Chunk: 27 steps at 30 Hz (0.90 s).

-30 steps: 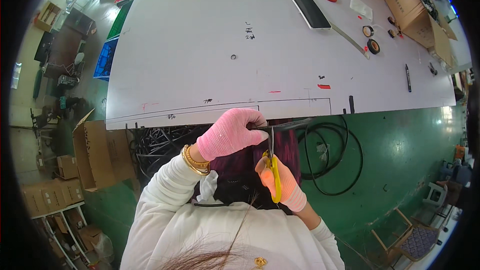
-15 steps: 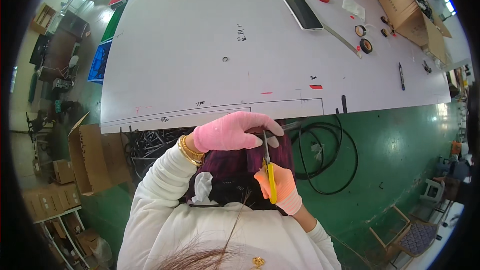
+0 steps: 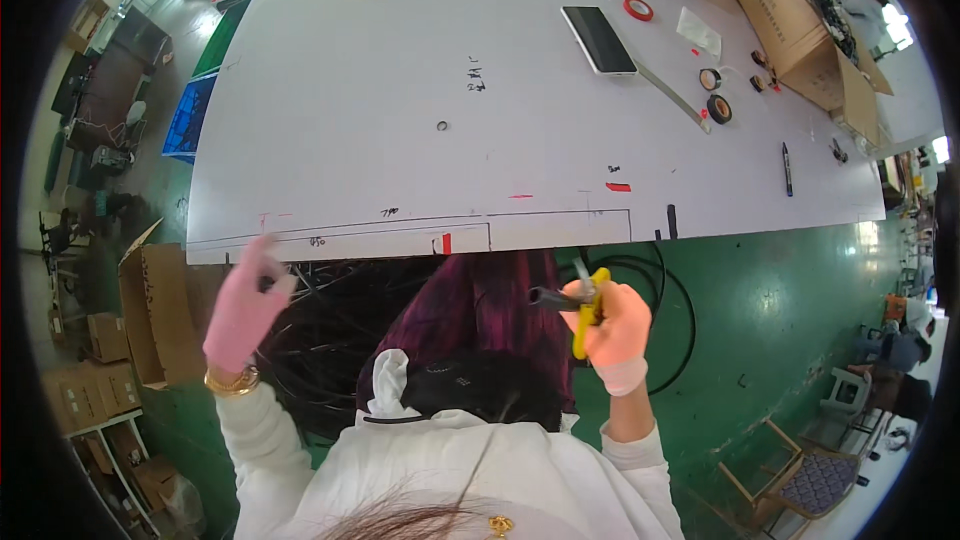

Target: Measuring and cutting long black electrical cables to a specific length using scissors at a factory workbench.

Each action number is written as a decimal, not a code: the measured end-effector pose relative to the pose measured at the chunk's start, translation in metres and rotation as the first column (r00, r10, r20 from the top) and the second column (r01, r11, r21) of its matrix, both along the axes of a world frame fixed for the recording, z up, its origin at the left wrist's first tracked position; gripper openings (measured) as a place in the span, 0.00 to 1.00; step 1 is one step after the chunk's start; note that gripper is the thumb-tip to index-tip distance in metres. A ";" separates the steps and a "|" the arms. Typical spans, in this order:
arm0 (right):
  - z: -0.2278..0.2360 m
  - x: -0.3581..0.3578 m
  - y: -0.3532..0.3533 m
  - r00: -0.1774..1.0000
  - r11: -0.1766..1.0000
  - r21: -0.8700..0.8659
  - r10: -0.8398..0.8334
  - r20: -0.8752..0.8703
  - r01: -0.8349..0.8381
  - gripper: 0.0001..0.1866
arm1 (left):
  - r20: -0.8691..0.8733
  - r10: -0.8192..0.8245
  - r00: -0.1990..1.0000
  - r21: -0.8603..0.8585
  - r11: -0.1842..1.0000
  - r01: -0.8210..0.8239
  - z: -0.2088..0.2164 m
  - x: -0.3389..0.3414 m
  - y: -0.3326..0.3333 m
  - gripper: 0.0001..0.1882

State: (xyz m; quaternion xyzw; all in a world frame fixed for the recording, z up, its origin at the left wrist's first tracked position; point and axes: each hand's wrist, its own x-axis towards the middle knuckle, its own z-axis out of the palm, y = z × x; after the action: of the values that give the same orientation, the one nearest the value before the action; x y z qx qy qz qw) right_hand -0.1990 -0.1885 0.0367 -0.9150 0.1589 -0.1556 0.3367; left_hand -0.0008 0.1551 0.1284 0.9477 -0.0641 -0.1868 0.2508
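Observation:
My right hand (image 3: 617, 325), in an orange glove, is closed around yellow-handled scissors (image 3: 586, 330), their blades blurred. A short black tube (image 3: 550, 298) also sticks out of this hand toward the left, its end dark. Away to the left is my left hand (image 3: 243, 315), in a pink glove, at the front edge of the table (image 3: 350, 140). Motion smears its fingers, so whether they grip anything cannot be made out. A pile of black tubes (image 3: 325, 340) lies below the table edge beside it.
Drawn lines and red marks (image 3: 447, 243) run along the table's front. A phone (image 3: 599, 40), tape rolls (image 3: 719, 109), a metal ruler (image 3: 672, 95) and a marker (image 3: 787, 169) lie farther back. A cardboard box (image 3: 165, 315) stands at left; coiled black tubing (image 3: 690, 330) is on the floor at right.
My hands have moved apart: the left swung out to the far left, the right shifted right and up with the scissors. The black tube now shows in my right hand.

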 end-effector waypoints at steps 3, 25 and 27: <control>0.036 0.010 0.022 1.000 0.995 0.099 0.018 0.009 -0.019 0.12 | 0.615 -0.303 0.728 0.224 0.952 0.207 -0.011 -0.015 0.003 0.31; -0.129 -0.030 0.003 0.881 0.825 0.325 -0.469 -0.062 0.462 0.35 | 0.377 -0.818 0.435 -0.757 -0.543 -0.364 0.029 -0.036 -0.125 0.13; -0.143 -0.025 0.001 0.841 0.692 0.593 -0.539 0.045 0.411 0.34 | 0.334 -0.901 0.278 -0.799 -0.427 -0.424 0.045 -0.033 -0.131 0.11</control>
State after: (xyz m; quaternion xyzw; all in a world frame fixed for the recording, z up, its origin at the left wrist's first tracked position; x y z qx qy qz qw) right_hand -0.2238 -0.1878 -0.1059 -0.6787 0.3923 -0.2821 0.5531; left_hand -0.0340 0.0242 0.1736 -0.0147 -0.4272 -0.5312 0.7315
